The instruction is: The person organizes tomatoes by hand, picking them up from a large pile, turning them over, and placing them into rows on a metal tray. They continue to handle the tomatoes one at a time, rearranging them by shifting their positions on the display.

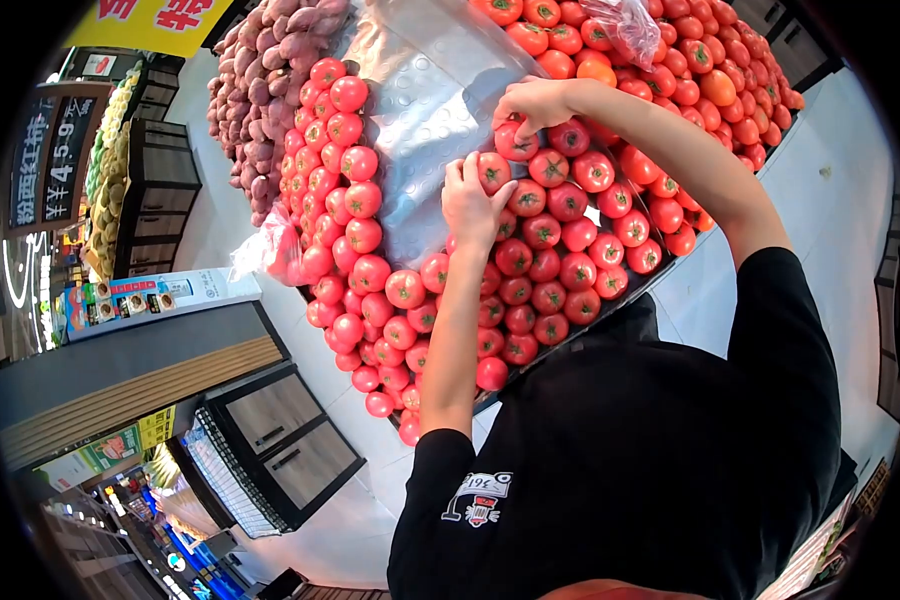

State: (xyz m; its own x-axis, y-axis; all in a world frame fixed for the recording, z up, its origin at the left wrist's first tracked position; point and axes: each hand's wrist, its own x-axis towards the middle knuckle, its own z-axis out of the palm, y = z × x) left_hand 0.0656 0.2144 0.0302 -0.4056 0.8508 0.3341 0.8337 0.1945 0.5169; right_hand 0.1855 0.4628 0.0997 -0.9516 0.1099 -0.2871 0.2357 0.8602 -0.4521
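My left hand (469, 203) is curled around a red tomato (493, 173) at the inner edge of the pile, its thumb on the near side. Just beyond it, my right hand (533, 103) reaches in from the right with bent fingers closed over another tomato (515, 142). Its fingertips are partly hidden. Rows of tomatoes with green stem ends, such as one tomato (549, 168), lie right beside both hands. Left of my hands runs a pale, dimpled liner sheet (410, 140), bordered by more stacked tomatoes (360, 163).
Purple-brown sweet potatoes (260, 90) are heaped at the far left of the stand. More orange-red tomatoes (710, 75) rise at the far right, with a clear plastic bag (627, 30) on them. Another plastic bag (270, 247) hangs at the left edge. A dark cabinet (285, 440) stands lower left.
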